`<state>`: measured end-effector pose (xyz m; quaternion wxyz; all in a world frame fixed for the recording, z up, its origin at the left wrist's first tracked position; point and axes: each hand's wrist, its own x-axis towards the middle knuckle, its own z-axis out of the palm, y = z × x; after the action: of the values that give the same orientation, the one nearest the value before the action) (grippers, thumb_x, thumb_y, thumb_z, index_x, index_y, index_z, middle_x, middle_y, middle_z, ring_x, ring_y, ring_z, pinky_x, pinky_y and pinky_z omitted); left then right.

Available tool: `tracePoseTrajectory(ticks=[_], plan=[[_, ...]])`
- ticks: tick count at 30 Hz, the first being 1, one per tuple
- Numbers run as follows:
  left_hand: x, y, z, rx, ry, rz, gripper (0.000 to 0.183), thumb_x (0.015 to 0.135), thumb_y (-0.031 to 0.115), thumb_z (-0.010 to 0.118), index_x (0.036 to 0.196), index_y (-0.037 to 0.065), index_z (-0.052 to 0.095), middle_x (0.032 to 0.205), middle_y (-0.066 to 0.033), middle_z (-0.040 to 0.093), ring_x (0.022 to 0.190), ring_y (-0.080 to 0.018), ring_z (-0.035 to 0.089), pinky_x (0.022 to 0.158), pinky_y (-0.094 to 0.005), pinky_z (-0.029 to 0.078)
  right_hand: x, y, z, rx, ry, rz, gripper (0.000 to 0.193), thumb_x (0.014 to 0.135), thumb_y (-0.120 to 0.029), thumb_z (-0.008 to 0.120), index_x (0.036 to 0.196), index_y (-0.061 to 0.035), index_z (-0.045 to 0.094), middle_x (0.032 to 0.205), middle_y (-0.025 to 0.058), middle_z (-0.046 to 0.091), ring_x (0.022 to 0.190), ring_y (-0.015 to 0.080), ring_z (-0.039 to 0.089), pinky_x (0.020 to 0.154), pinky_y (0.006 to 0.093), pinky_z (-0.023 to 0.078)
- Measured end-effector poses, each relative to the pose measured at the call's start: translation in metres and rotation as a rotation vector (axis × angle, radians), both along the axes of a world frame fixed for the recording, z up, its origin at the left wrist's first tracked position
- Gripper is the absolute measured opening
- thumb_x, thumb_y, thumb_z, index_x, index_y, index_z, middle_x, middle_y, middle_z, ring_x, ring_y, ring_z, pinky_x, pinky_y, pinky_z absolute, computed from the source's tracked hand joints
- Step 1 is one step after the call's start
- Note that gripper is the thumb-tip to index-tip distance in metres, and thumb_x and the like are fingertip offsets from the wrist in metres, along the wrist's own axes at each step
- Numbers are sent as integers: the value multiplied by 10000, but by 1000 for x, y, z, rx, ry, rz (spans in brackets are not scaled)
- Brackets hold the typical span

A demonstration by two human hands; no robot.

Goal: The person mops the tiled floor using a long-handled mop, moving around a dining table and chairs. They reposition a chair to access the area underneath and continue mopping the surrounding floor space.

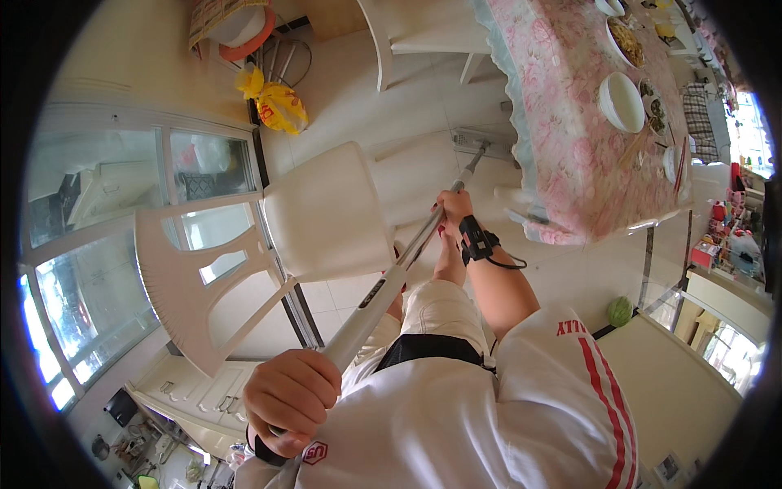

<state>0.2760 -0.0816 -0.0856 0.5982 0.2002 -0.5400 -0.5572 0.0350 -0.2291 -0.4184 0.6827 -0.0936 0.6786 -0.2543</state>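
A flat mop with a long silver-grey handle (383,293) runs slantwise across my body. My left hand (292,399) is wrapped round its upper end, close to my chest. Lower down the pole, my right hand (453,205) is closed around it, arm stretched out. A black device with a cable is strapped to my right wrist. The grey mop head (481,142) lies flat on the pale tile floor, beside the hanging edge of the tablecloth (542,122).
A white chair (330,216) stands left of the pole, and another chair (432,33) is at the far side. Bowls, including a white bowl (621,103), sit on the table. A yellow plastic bag (277,104) is by the far left wall; a watermelon (620,310) rests at right.
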Motion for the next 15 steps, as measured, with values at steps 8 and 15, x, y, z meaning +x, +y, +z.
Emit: tracePoseTrajectory(ticks=[8,15], plan=[[45,25,19,-154,-130,-483,156,735,101,589,592,46,562,577,-42,550,505,-194,533,524,-317,443,29,61,8,165,-56,-62,168,752,-41,566,881,-19,461,687,97,520,577,256,597,465,355,487],[55,47,63,-184,-41,-443,304,775,129,539,491,113,431,510,-4,409,404,-152,399,409,-310,331,69,130,52,227,-85,-62,121,772,-83,583,758,-8,489,633,82,495,510,220,555,413,324,455]])
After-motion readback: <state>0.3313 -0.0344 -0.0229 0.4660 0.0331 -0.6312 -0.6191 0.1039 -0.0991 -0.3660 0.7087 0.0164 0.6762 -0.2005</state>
